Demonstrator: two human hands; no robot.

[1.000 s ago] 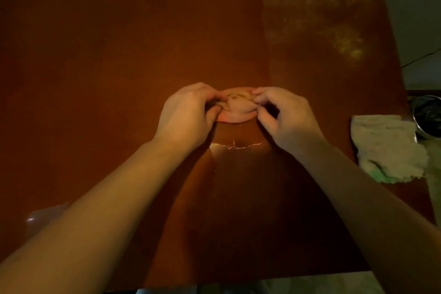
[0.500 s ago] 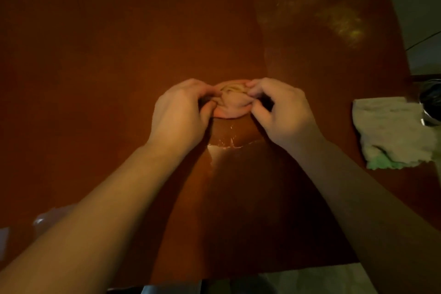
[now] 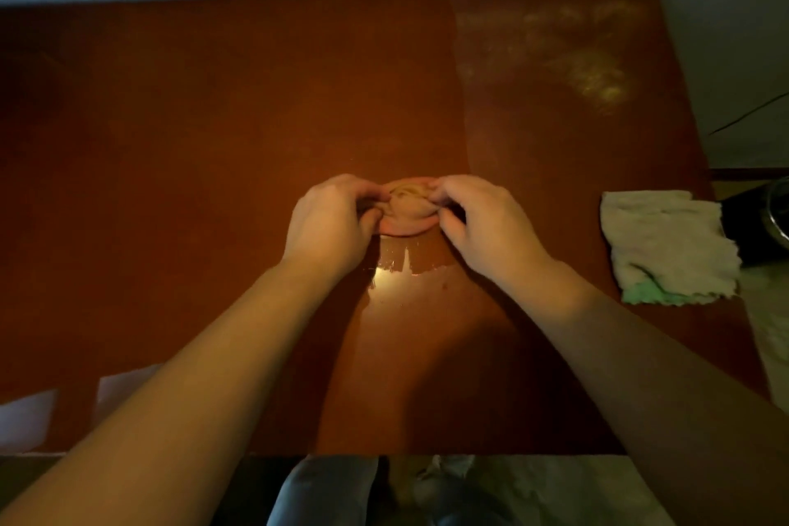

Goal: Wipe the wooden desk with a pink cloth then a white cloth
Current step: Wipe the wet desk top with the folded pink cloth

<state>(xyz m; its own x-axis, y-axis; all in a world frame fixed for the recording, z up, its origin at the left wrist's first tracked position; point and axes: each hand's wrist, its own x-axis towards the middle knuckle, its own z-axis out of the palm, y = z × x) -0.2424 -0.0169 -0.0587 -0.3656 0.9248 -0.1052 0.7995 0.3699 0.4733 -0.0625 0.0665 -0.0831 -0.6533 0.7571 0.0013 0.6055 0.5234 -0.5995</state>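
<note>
A small bunched pink cloth (image 3: pixel 407 209) rests on the middle of the wooden desk (image 3: pixel 192 132). My left hand (image 3: pixel 331 222) grips its left side and my right hand (image 3: pixel 482 218) grips its right side, fingers curled over it. Most of the cloth is hidden under my fingers. A wet shiny patch (image 3: pixel 397 269) lies on the wood just in front of the cloth. The white cloth (image 3: pixel 666 243), with a green corner, lies flat near the desk's right edge, apart from both hands.
Pale dusty smears (image 3: pixel 589 56) mark the far right of the desk. A dark metal bowl (image 3: pixel 777 214) sits off the right edge. A black cable (image 3: pixel 747 115) runs along the wall. Floor and my legs (image 3: pixel 324 491) show below the front edge.
Both hands keep hold of the pink cloth in the same spot. The camera has tilted up, so the desk's far edge and the wall show.
</note>
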